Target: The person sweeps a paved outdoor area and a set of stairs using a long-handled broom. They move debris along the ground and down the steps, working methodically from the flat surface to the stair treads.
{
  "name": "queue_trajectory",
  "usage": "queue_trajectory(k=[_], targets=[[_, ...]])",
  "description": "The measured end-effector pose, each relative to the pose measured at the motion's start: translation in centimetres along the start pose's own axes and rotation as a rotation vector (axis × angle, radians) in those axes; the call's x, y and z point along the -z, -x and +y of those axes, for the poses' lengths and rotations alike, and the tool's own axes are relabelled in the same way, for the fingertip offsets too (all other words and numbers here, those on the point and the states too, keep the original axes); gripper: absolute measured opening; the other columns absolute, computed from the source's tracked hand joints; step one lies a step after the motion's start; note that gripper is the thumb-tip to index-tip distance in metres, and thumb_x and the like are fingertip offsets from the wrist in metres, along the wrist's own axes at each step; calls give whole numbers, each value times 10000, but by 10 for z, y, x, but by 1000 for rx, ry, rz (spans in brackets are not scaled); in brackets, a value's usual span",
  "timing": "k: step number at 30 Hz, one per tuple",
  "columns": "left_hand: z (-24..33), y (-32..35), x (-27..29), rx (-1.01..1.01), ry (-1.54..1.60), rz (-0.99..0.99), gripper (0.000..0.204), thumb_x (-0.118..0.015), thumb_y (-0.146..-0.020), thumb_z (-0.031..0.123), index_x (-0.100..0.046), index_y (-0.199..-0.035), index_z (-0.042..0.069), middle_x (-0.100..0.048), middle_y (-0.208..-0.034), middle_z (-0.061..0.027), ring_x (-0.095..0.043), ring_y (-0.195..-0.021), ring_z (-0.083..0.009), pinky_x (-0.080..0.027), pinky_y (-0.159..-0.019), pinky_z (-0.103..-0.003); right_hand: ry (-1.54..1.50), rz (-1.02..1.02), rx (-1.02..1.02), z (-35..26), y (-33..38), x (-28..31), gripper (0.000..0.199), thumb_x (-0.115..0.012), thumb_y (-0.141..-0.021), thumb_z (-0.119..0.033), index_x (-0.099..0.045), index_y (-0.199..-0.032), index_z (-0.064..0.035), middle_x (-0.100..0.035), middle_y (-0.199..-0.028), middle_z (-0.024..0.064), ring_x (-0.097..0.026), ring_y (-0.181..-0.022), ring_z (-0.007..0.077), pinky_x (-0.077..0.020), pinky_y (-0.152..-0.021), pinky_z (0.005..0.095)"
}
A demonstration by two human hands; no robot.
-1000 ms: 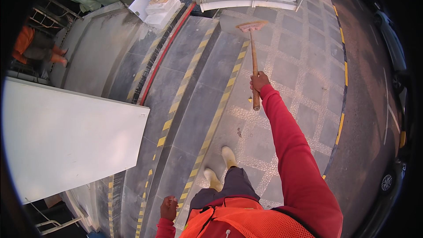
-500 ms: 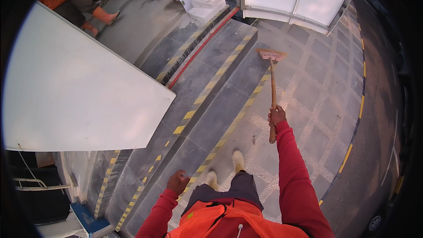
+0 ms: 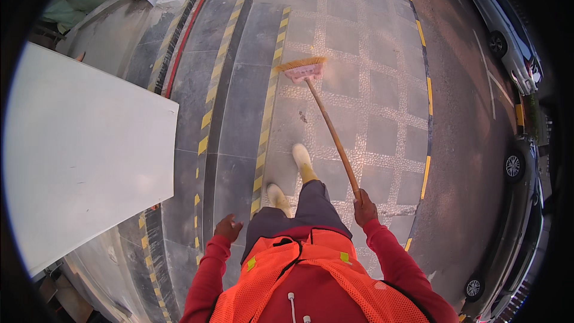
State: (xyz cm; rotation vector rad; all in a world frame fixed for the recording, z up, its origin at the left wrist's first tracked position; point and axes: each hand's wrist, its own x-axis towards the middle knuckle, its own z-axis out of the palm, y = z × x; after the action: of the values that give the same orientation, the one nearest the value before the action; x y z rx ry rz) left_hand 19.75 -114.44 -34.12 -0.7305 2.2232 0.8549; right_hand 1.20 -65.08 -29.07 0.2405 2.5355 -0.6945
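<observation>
The right hand is closed around the end of a broom, whose pink head rests on the paved sidewalk ahead. The left hand hangs empty with fingers loosely curled, beside steps with yellow stripes. A white board lies left.

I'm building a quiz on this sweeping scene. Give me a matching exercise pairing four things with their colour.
Things:
1. broom head
2. vest
3. sleeves
4. step edge stripes

Colours:
a. yellow and black
b. pink with orange bristles
c. red
d. bright orange

The right hand holds the broom handle; the left hand is empty.

Pairs: 1-b, 2-d, 3-c, 4-a
</observation>
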Motion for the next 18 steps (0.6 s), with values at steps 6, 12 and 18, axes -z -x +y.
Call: queue_trajectory(k=[6,12,18], targets=[[-212,152,-8,515,-138,-170,620,-767,-919,461,-665,-1309,-9,-735,-1247,-256,-705,-1188,-399,-546,-1032,-456,52,-169,-353,154,295,-17,435,-578,-1058,-377,-571,-1434,-159,-720,-811,152,-746,-786,378,-573,-731,513],[-214,179,-26,590,402,-268,585,-767,-966,374,-617,-1366,-25,-741,-1169,-187,-737,-959,-248,-589,-859,-380,24,-357,-531,223,355,-131,444,-508,-1031,-398,-530,-1427,-199,-700,-1145,212,-696,-1048,437,-550,-885,539],[-73,67,6,-25,160,-43,525,-719,-1021,325,-576,-1410,3,-714,-1104,-99,-710,-965,-179,-557,-830,-330,-31,-127,-389,168,161,-168,333,-525,-1086,-331,-495,-1389,-197,-743,-1072,266,-704,-1042,510,-542,-881,620]])
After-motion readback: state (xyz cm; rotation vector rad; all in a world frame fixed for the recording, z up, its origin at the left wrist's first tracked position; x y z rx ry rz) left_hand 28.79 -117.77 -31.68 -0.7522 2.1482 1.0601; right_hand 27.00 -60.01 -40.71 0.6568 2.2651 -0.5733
